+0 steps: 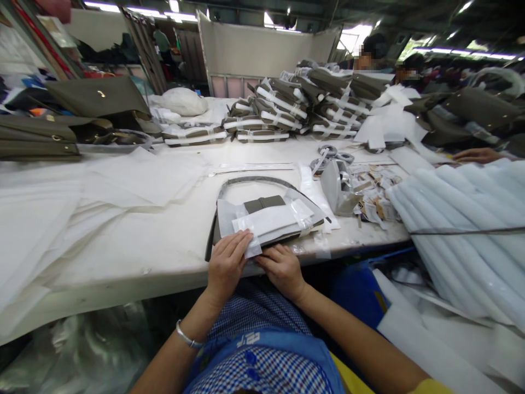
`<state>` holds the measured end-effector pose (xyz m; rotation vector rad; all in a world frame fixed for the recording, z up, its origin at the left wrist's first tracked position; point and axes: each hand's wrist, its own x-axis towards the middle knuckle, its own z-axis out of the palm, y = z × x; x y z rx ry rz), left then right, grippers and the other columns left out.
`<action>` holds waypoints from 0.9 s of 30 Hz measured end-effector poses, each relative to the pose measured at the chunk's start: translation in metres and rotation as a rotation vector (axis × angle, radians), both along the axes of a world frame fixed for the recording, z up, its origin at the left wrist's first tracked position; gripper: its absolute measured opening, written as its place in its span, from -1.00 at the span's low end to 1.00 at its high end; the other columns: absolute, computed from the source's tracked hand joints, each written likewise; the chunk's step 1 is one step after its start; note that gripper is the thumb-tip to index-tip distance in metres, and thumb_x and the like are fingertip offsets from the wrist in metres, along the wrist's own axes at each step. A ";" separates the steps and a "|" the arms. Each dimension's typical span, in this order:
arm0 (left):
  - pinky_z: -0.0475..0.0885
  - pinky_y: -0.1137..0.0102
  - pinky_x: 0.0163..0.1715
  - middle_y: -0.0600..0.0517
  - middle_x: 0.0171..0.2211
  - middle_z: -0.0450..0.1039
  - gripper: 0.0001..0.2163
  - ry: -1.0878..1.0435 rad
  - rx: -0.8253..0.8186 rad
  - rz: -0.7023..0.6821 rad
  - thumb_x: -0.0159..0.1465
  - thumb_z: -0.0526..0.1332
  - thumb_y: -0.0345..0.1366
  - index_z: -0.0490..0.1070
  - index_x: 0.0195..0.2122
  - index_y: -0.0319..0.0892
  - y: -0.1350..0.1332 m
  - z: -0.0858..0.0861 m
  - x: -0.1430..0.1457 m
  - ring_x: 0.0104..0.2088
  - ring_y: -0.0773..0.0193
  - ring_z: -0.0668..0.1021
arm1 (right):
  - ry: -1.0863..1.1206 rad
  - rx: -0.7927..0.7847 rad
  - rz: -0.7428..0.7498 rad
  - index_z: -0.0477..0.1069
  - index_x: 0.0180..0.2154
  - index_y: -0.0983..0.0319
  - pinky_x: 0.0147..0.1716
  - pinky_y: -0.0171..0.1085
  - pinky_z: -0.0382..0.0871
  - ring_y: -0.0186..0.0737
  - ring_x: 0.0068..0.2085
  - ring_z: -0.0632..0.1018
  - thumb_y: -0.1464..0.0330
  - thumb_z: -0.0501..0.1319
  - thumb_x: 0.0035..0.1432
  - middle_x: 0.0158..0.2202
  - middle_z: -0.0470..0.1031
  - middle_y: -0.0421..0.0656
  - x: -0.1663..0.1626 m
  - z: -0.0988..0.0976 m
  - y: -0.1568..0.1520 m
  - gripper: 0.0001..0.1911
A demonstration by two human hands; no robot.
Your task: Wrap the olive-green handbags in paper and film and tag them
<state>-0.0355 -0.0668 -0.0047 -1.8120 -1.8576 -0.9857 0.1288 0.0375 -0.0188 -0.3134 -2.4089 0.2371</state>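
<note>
A dark olive handbag (264, 204) lies at the table's front edge, its wrapped strap (262, 179) arching away from me. White wrapping paper (262, 220) covers much of it, and clear tape (302, 213) crosses the paper on the right. My left hand (229, 253) is closed on the near left part of the handbag, fingertips pressed on the paper beside a translucent flap (254, 246). At the bag's near edge my right hand (283, 268) is closed, with its fingers curled against the underside. Both thumbs are mostly hidden.
Large white sheets (135, 180) cover the table's left. Wrapped olive bags (283, 106) are piled at the back, with more bags (36, 137) far left. Tape rolls (328, 150), tags (375, 191) and a foam bundle (463, 208) lie right. A co-worker's hand (478, 155) shows far right.
</note>
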 end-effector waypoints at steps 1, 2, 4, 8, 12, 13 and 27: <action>0.32 0.19 0.17 -0.08 0.16 0.42 -0.58 0.006 -0.001 -0.001 0.36 0.20 -0.27 0.28 0.23 -0.15 0.000 0.000 0.000 0.16 0.13 0.45 | 0.008 -0.024 -0.006 0.58 -0.17 0.12 -0.25 -0.17 0.23 -0.16 -0.24 0.46 0.36 0.21 0.34 -0.24 0.59 -0.15 -0.001 0.001 -0.001 -0.84; 0.33 0.19 0.17 -0.09 0.16 0.42 -0.57 0.014 0.000 -0.002 0.36 0.20 -0.28 0.27 0.24 -0.15 0.000 0.000 0.000 0.16 0.13 0.45 | 0.014 -0.045 -0.007 0.59 -0.20 0.13 -0.27 -0.17 0.22 -0.17 -0.26 0.45 0.37 0.19 0.36 -0.28 0.59 -0.15 -0.002 0.002 -0.002 -0.82; 0.34 0.19 0.17 -0.09 0.17 0.41 -0.56 0.037 0.008 -0.001 0.36 0.20 -0.30 0.24 0.26 -0.15 0.001 0.001 0.000 0.17 0.12 0.44 | 0.018 -0.064 0.005 0.58 -0.25 0.16 -0.29 -0.17 0.21 -0.17 -0.29 0.44 0.38 0.15 0.37 -0.33 0.57 -0.14 0.000 0.004 -0.004 -0.78; 0.36 0.19 0.15 -0.06 0.16 0.42 -0.54 0.077 0.035 0.020 0.34 0.23 -0.34 0.24 0.26 -0.12 0.002 0.003 0.000 0.17 0.11 0.45 | 0.018 -0.037 0.049 0.56 -0.30 0.18 -0.31 -0.17 0.22 -0.19 -0.34 0.43 0.40 0.13 0.38 -0.39 0.55 -0.15 0.012 0.008 -0.009 -0.76; 0.36 0.20 0.15 -0.04 0.16 0.43 -0.54 0.068 0.045 0.021 0.33 0.25 -0.35 0.27 0.25 -0.11 0.002 0.004 0.001 0.15 0.13 0.47 | 0.029 -0.017 0.082 0.53 -0.26 0.18 -0.29 -0.19 0.26 -0.24 -0.34 0.46 0.43 0.16 0.36 -0.37 0.56 -0.18 0.025 0.008 -0.012 -0.82; 0.36 0.21 0.15 -0.04 0.15 0.43 -0.55 0.065 0.047 0.020 0.33 0.25 -0.35 0.27 0.24 -0.11 0.002 0.004 0.001 0.14 0.14 0.48 | 0.038 -0.004 0.096 0.53 -0.25 0.17 -0.25 -0.19 0.29 -0.24 -0.32 0.48 0.44 0.16 0.35 -0.36 0.57 -0.19 0.026 0.008 -0.012 -0.83; 0.30 0.20 0.21 -0.05 0.20 0.37 -0.52 0.090 -0.039 -0.016 0.34 0.23 -0.34 0.23 0.28 -0.14 -0.003 0.006 -0.002 0.19 0.13 0.42 | 0.101 0.072 0.228 0.51 -0.15 0.19 0.08 -0.10 0.39 -0.26 -0.16 0.60 0.51 0.14 0.33 -0.18 0.62 -0.16 0.007 0.003 0.007 -0.81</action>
